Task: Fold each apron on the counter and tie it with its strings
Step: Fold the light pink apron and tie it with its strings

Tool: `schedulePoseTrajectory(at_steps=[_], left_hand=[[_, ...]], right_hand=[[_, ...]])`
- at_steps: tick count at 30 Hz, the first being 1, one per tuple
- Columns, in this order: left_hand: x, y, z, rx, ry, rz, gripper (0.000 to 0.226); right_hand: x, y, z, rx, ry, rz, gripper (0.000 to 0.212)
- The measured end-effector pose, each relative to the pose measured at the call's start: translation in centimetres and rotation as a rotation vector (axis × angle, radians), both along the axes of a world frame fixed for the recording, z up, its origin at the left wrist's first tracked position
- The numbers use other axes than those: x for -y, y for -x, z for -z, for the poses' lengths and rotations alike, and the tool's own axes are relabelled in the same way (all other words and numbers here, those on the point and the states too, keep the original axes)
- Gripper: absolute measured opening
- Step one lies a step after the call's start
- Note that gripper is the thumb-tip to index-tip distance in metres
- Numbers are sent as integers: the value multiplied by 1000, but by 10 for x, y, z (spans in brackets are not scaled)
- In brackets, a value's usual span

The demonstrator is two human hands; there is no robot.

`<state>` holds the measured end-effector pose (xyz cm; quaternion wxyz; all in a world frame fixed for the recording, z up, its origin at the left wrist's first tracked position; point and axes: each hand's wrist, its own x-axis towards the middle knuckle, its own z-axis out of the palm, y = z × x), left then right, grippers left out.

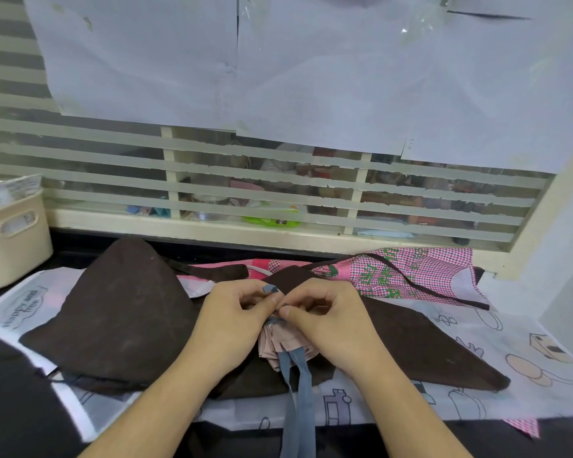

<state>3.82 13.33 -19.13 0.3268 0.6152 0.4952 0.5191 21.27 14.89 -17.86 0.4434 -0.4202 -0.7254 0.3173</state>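
Pinching the blue-grey strings (295, 385) between thumb and fingertips, both hands meet over a small folded pink apron (272, 345) near the middle of the desk, toward its front edge. The left hand (235, 312) and the right hand (325, 312) are curled, their fingertips touching around a loop of string on top of the bundle. Two loose string ends run from the bundle toward the front edge and out of view. The pink bundle lies on a spread dark brown apron (113, 319), which covers much of the desk from left to right. Behind it, along the back edge toward the right, lies a pink checked apron (411, 272) with green motifs, crossed by a dark strap (444, 292). A white printed apron (477, 368) with cartoon drawings shows beneath the brown one at the front and right. A cream basket (10, 239) stands at the back left corner.
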Motion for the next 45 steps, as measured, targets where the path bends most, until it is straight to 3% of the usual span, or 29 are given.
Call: schedulePoseTrajectory(at_steps=[8, 14, 18, 27, 32, 39, 45], left_hand=[[0, 4, -2, -43, 25, 41, 22], [1, 3, -4, -128, -38, -33, 25], [2, 2, -2, -114, -55, -29, 28], [3, 0, 1, -124, -131, 6, 29], [2, 0, 1, -109, -150, 22, 26], [1, -1, 1, -144, -142, -10, 24], [1, 2, 1, -198, -141, -41, 26]], right_hand=[[1, -7, 1, 262, -189, -60, 27], [0, -2, -2, 37, 41, 29, 10], [-2, -3, 0, 98, 102, -27, 30], [0, -1, 0, 246, -83, 65, 21], [-2, 2, 5, 355, -220, 107, 30], [-2, -3, 3, 260, -23, 129, 15], [-2, -10, -5, 189, 175, -41, 13]])
